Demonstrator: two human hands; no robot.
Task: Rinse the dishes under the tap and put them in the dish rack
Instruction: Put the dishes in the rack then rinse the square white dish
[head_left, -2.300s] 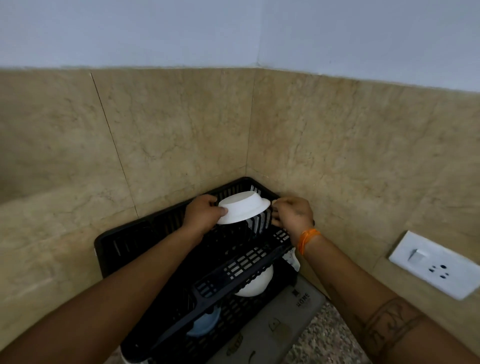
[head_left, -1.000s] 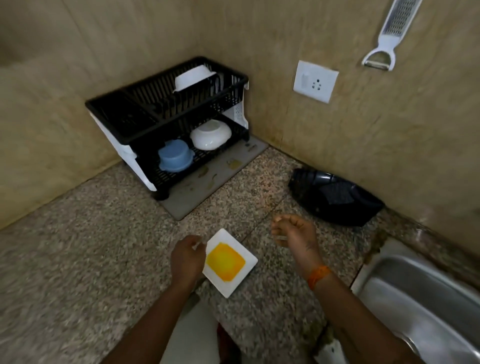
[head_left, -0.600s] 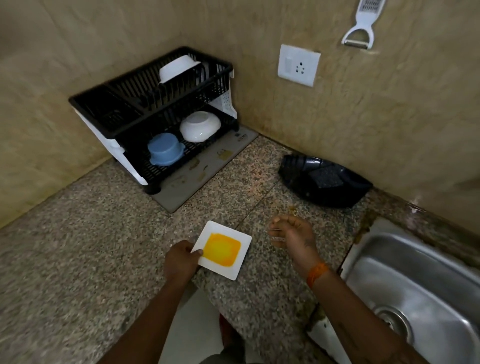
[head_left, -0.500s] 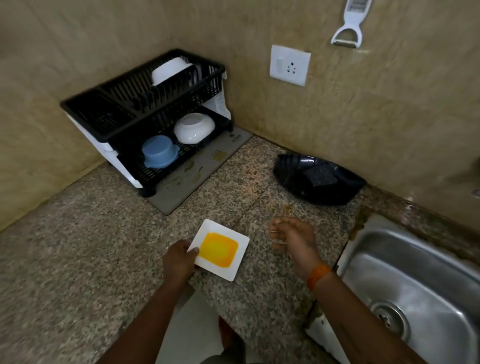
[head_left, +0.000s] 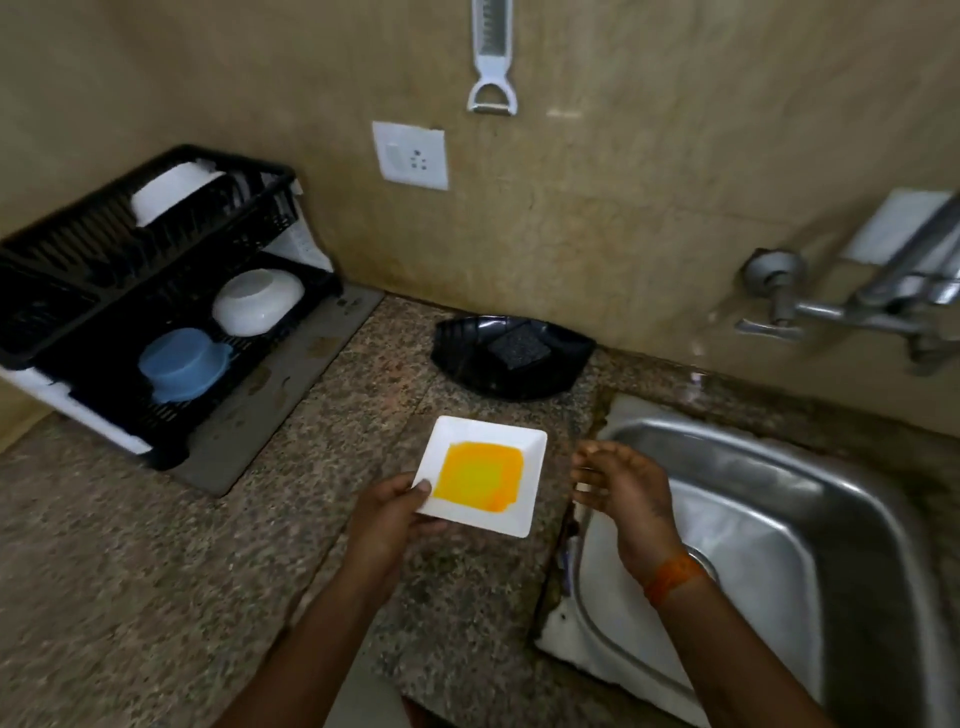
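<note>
Now lifted nearer the steel sink (head_left: 857, 499) at 3 o'clock: square white yellow-stained plate (head_left: 483, 475), pinched by left hand (head_left: 392, 512); right hand (head_left: 621, 486) loose, empty, 1 rinse pending

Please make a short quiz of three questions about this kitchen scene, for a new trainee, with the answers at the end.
1. True or false: the square white plate with the yellow stain is already in the dish rack.
2. Which hand holds the plate? A) the left hand B) the right hand C) both
3. Fill in: on the lower shelf of the rack lie a white bowl and a ____ bowl.

Key: 1. False; it is held above the counter beside the sink. 2. A. 3. Blue.
</note>
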